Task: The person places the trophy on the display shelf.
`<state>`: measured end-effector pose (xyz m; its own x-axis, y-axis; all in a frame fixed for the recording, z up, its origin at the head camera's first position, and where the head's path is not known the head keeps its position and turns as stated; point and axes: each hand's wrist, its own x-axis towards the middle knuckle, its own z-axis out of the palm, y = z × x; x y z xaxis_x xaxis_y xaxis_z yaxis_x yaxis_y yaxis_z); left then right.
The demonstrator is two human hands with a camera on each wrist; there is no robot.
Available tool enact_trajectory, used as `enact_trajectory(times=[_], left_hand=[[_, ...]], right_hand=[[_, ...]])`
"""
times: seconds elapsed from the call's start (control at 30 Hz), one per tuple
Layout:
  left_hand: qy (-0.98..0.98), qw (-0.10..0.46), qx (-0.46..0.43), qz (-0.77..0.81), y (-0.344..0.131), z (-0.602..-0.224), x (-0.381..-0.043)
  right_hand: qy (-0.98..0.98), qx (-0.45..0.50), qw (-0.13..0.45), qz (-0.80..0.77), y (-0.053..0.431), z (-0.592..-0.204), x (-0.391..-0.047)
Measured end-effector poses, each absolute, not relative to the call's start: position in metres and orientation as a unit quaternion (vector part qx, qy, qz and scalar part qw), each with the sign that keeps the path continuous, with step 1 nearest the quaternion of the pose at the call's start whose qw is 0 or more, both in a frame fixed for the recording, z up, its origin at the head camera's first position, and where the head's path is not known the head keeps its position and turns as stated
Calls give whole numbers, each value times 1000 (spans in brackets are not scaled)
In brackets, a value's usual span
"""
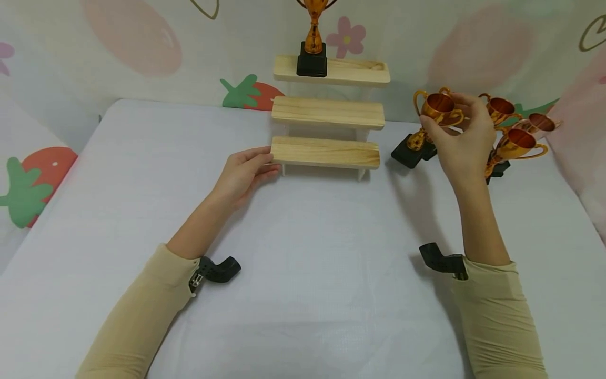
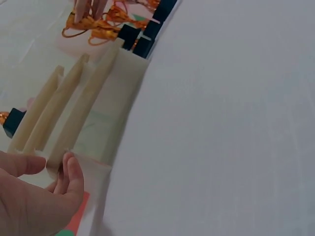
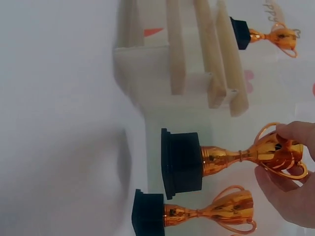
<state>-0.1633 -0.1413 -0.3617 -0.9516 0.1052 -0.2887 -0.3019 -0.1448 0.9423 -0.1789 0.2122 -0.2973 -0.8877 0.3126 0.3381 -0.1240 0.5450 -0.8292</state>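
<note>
Right hand: thumb and fingers clamp the cup of a trophy [image 3: 216, 160]; this right hand [image 1: 466, 145] is near the far edge of the counter [image 1: 331, 273], right of the stand.
Left hand: the left hand [image 1: 246, 171] pinches the left end of the stand's lowest board [image 1: 326, 152], thumb above, fingers below.
Handling: the trophy probably carries best upright, its heavy-looking base clear of the neighbour just beside it; a light pinch should spare the thin handles, and a steady left hand should stop the stand sliding.
Held trophy: shiny orange-gold, with two looped handles, a narrow ringed stem and a stepped black base; it stands nearly upright, the base seemingly off the counter.
Other trophies: three cups [image 1: 521, 141] cluster toward the counter's far right corner.
Top board: one trophy of the same kind [image 1: 313, 45] rests near the left end of this pale wooden board [image 1: 360, 73].
</note>
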Motion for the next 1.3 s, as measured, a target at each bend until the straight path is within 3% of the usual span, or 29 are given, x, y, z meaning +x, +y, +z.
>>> enact_trajectory(times=[0.47, 1.3], left_hand=[[627, 141, -88, 761, -142, -363, -164], [633, 146, -90, 755, -143, -362, -166]], right_hand=[[-828, -17, 250, 501, 210, -285, -175], [-839, 5, 196, 507, 212, -248, -187]])
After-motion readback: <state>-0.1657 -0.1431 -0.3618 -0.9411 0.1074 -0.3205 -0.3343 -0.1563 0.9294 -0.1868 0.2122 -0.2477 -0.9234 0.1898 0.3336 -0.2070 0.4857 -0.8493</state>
